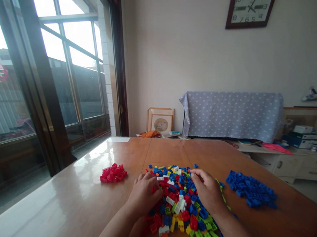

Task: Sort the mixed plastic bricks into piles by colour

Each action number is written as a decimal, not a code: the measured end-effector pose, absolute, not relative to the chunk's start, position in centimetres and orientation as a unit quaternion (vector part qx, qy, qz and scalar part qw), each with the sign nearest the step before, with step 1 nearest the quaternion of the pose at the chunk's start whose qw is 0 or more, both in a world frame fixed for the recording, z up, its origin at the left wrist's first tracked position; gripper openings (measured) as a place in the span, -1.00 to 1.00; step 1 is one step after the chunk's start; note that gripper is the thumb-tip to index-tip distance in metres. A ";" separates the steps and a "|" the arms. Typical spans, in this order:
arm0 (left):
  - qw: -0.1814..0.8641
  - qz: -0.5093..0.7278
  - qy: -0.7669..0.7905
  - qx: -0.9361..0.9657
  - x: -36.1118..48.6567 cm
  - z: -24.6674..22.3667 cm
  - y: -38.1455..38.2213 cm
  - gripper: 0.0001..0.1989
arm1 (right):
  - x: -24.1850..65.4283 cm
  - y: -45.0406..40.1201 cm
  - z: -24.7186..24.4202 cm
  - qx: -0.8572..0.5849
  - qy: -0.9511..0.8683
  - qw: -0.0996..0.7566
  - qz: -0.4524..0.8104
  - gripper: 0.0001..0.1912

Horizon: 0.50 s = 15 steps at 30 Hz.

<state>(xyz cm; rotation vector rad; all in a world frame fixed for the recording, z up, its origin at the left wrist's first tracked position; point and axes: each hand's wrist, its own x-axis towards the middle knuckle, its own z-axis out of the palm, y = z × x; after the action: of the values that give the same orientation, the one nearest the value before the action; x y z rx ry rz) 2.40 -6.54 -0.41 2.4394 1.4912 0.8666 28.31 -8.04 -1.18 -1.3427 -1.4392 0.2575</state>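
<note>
A mixed pile of toy building bricks (178, 203) in red, blue, yellow, green, white and orange spreads over the wooden table (125, 220). At the pile's left edge, my left hand (145, 190) is closed with its fingers curled down, and a bit of red brick (155, 189) shows between thumb and fingers. My right hand (206, 185) reaches over the pile's far right part, its thumb and fingertips pinched together. Whatever those fingertips may hold is hidden or too small to name.
A heap of red bricks (113, 173) lies on the left of the table, and a larger heap of blue bricks (251, 189) on the right. Behind the table stands a low cabinet (293, 165) beside something under a dotted cloth (232, 115). Glass doors (75, 68) line the left.
</note>
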 end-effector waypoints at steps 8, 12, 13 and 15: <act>0.064 0.243 0.493 0.833 3.1 0.3 -7.3 -0.93 | 28.2 -8.0 -1.2 -0.564 -0.615 0.544 0.093 -0.70; 0.067 0.246 0.491 0.833 3.3 -0.1 -7.0 -0.93 | 28.2 -7.8 -1.2 -0.568 -0.617 0.539 0.086 -0.69; 0.070 0.251 0.489 0.833 3.3 -0.3 -6.9 -0.93 | 28.2 -7.8 -1.2 -0.568 -0.618 0.537 0.084 -0.69; 0.073 0.264 0.480 0.833 3.3 -0.4 -6.8 -0.93 | 28.0 -8.0 -1.0 -0.564 -0.628 0.530 0.082 -0.70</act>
<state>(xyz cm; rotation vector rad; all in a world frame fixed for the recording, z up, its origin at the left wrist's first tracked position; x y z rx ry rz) 3.29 -6.84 -0.40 2.5028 1.4417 0.7920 27.98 -8.00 -1.01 -1.3470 -1.4999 0.1960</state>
